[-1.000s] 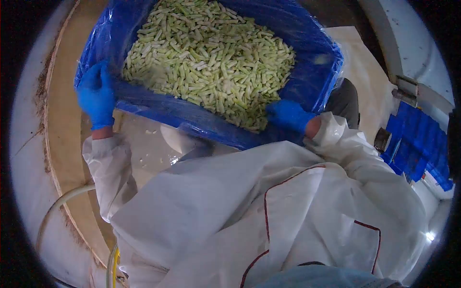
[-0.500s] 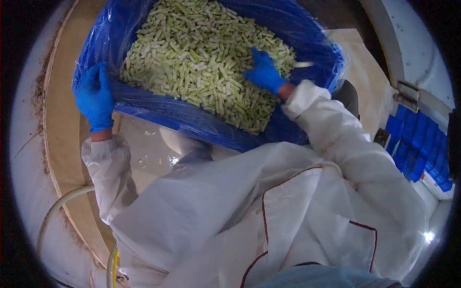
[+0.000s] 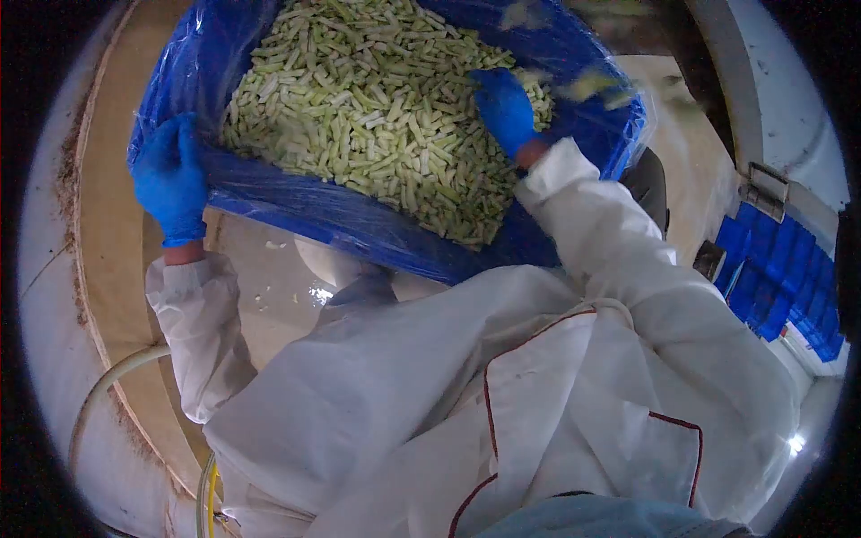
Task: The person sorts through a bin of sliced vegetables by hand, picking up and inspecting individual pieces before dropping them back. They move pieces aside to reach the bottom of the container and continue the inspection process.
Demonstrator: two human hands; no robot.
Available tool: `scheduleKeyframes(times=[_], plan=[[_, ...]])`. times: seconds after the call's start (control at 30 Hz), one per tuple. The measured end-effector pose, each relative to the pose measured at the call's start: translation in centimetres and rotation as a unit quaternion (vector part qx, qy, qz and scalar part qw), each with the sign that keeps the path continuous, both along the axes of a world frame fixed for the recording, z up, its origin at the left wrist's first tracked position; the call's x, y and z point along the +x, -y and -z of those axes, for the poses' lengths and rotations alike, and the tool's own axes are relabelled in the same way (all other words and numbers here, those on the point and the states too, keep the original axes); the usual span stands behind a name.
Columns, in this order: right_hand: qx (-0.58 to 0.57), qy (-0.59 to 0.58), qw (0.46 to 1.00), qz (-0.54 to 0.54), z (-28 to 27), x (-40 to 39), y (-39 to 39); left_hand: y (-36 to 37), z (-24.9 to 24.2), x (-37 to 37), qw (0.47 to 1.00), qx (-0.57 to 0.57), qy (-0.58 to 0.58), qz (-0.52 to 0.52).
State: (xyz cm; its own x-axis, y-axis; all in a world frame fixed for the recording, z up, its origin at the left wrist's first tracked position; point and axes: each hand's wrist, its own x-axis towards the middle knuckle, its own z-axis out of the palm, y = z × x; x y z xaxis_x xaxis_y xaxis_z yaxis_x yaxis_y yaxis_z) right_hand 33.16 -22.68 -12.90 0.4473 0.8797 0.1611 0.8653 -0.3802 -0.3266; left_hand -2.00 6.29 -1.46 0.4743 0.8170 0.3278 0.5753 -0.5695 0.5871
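A blue crate (image 3: pixel 359 235) lined with clear plastic film holds a heap of pale green cut vegetable pieces (image 3: pixel 368 108). My left hand (image 3: pixel 170 184), in a blue glove, is closed on the crate's left rim and its film. My right hand (image 3: pixel 507 109), also gloved in blue, is at the right side of the heap with its fingers bent down at the pieces; whether it holds any is hidden. Blurred green pieces (image 3: pixel 594 85) are in the air over the crate's right rim.
Blue stacked items (image 3: pixel 778 269) stand at the right. A pale hose (image 3: pixel 94 394) curves along the lower left. Beneath the crate is a wet floor (image 3: pixel 269 269) with small scraps. A tan board (image 3: pixel 682 143) lies beyond the crate's right side.
My right hand has turned and moved slightly right and up. Blurred pieces now show in the air at the right rim. My left hand has shifted slightly left with the crate edge.
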Motion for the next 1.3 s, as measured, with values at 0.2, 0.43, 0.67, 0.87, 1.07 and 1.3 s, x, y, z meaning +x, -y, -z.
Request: scheduleKeyframes(times=[0.2, 0.43, 0.67, 0.87, 1.07, 1.3], plan=[[-0.151, 0.003, 0.988, 0.016, -0.2, 1.6, -0.4, 0.4, -0.3, 0.3, 1.000, -0.015, 0.022, -0.002], [-0.101, -0.064, 0.992, 0.027, -1.6, 1.7, 0.3, 0.0, 0.1, -0.2, 0.999, 0.046, -0.029, 0.001], [-0.089, -0.662, 0.718, 0.194, -10.4, -4.2, 1.7, 1.0, -1.8, 1.6, 0.984, 0.131, -0.070, 0.100], [0.007, -0.751, 0.639, 0.163, -14.5, -8.1, 0.4, 11.1, -4.2, 8.0, 0.947, -0.096, 0.034, 0.305], [-0.042, -0.671, 0.738, 0.049, -14.6, -9.7, 0.2, 15.9, -3.9, 9.5, 0.894, -0.285, 0.000, 0.345], [-0.052, -0.705, 0.707, -0.003, -16.1, -11.1, 0.2, 16.6, -4.2, 8.8, 0.897, -0.311, 0.052, 0.309]])
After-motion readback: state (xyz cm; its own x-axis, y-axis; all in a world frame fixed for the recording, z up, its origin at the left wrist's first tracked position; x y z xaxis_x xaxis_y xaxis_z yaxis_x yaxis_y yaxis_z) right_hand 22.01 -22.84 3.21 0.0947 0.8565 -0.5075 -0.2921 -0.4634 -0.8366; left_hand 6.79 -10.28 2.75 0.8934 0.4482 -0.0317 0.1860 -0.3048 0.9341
